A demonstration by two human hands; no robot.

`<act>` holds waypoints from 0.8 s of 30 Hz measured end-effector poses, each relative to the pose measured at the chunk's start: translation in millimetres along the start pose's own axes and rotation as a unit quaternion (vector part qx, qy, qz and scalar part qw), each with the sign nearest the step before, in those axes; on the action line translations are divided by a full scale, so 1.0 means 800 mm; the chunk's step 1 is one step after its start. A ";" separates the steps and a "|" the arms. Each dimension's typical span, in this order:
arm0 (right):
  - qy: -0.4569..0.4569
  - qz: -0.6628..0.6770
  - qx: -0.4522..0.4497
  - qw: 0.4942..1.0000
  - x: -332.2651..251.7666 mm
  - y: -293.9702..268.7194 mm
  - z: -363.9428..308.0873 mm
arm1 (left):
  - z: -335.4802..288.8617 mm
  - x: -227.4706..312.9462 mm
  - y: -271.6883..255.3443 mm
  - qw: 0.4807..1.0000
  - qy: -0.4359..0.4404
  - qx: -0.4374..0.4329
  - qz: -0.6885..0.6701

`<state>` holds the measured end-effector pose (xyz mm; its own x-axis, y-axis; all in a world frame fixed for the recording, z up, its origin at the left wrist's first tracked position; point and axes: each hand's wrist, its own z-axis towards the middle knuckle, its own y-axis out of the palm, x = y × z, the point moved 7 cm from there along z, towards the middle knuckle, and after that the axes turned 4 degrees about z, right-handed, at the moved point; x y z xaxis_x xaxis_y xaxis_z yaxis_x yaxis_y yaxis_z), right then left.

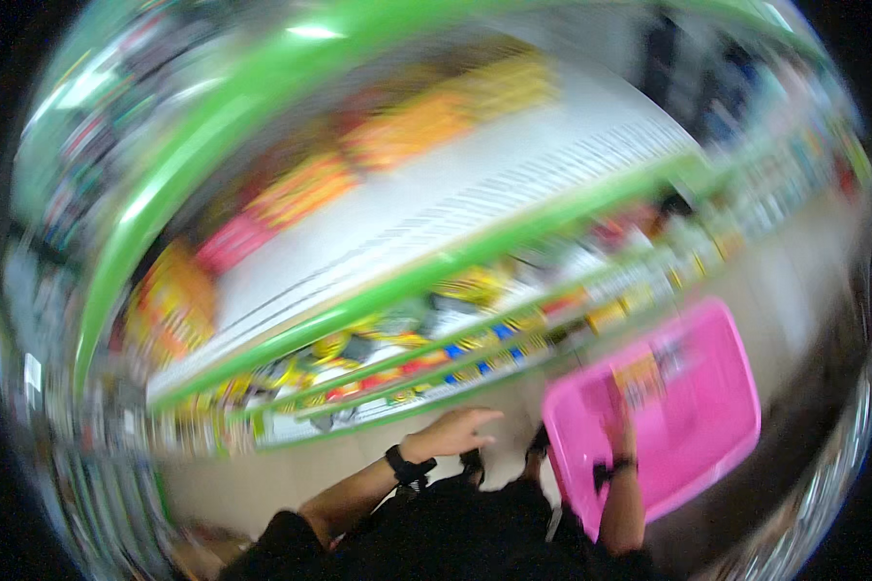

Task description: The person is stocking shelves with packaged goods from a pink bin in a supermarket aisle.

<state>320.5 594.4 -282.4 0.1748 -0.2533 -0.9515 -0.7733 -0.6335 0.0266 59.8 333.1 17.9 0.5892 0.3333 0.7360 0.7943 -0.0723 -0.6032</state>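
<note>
My left hand (452, 433) is held out in front of my body, fingers stretched toward the right and nothing in them. A black band circles that wrist. On the right, my right hand (619, 426) reaches down inside a pink plastic basin (732, 418), also with a dark band at the wrist. Its fingers are blurred and closed at the left edge of an orange packet (641, 379) with dark print. A small pale patch beside the packet is too smeared to name.
A green-edged white shelf (552, 179) slants across the view, carrying yellow and orange boxes (407, 128) and a pink box (234, 242). Lower shelves hold yellow and black packets (470, 284). Pale floor (247, 484) shows below. More blurred shelving stands at both sides.
</note>
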 end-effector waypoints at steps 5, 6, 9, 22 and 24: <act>0.157 0.387 0.012 0.909 0.016 -0.046 -0.084 | -0.047 -0.015 0.003 0.990 0.059 0.123 0.025; 0.124 0.344 -0.069 0.928 0.005 -0.072 -0.061 | -0.034 -0.010 -0.005 0.984 0.089 0.150 0.020; 0.192 0.265 0.084 0.941 0.007 -0.061 -0.025 | -0.098 -0.003 -0.058 0.984 0.029 0.171 -0.037; -0.163 -0.082 -0.105 0.978 -0.391 0.281 -0.102 | -0.351 -0.008 -0.249 0.843 -0.004 0.535 -0.051; -0.212 -0.120 -0.159 0.957 -0.405 0.320 -0.110 | -0.391 0.001 -0.292 0.804 -0.036 0.593 0.023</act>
<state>119.5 449.9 59.7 0.0087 0.2032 -0.9791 -0.5052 -0.8441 -0.1796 -79.3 56.1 255.5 0.5703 0.4116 0.7109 0.0479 0.8473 -0.5290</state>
